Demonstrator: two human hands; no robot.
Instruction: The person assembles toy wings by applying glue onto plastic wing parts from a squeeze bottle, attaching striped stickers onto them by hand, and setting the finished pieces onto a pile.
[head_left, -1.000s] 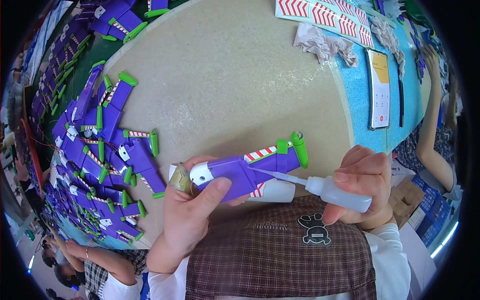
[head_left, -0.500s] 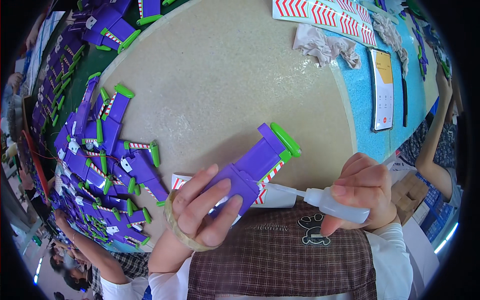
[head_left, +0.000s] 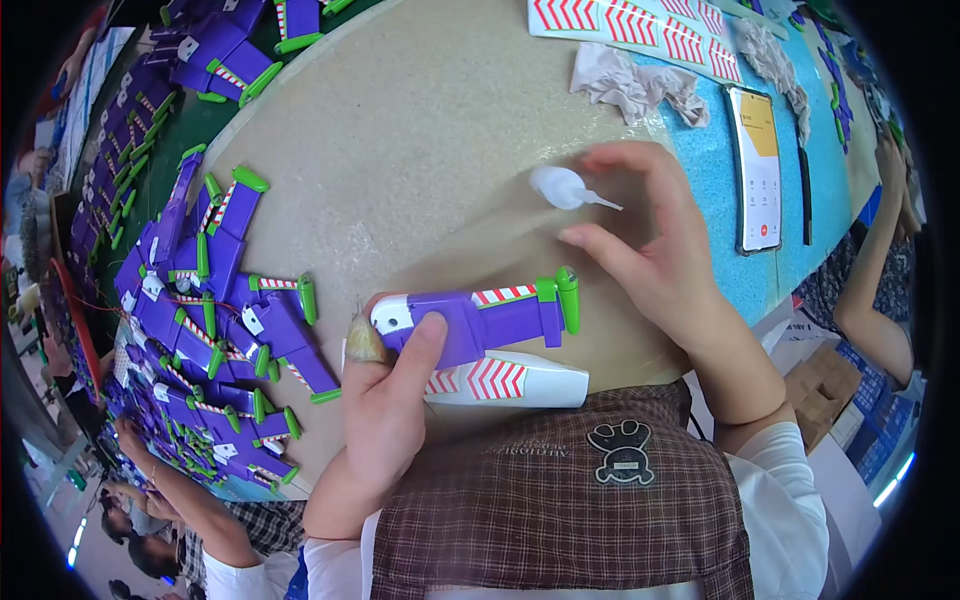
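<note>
My left hand (head_left: pixel 385 395) is closed around the white end of a purple toy wing (head_left: pixel 470 325), its thumb pressed on top. That wing has a green tip and a red-and-white striped sticker along one edge. My right hand (head_left: pixel 665 255) is open, fingers and thumb apart, beside a small white squeeze bottle (head_left: pixel 558 188) with a thin nozzle. The bottle is on the table, apart from the fingers; whether it stands or lies I cannot tell. Below the wing, near my apron, is a white sticker strip (head_left: pixel 545 388) with red chevrons, partly covered by the wing and hand.
Many similar purple wings (head_left: pixel 215 330) are heaped at the left. Farther off are a sticker sheet (head_left: pixel 640 35), crumpled tissue (head_left: pixel 635 85) and a phone (head_left: pixel 757 180) on a blue mat, beside a black pen-like stick (head_left: pixel 806 195). Other people sit at both sides.
My right hand has moved away from my body and let go of the squeeze bottle on the table. The wing in my left hand has turned over and now points right.
</note>
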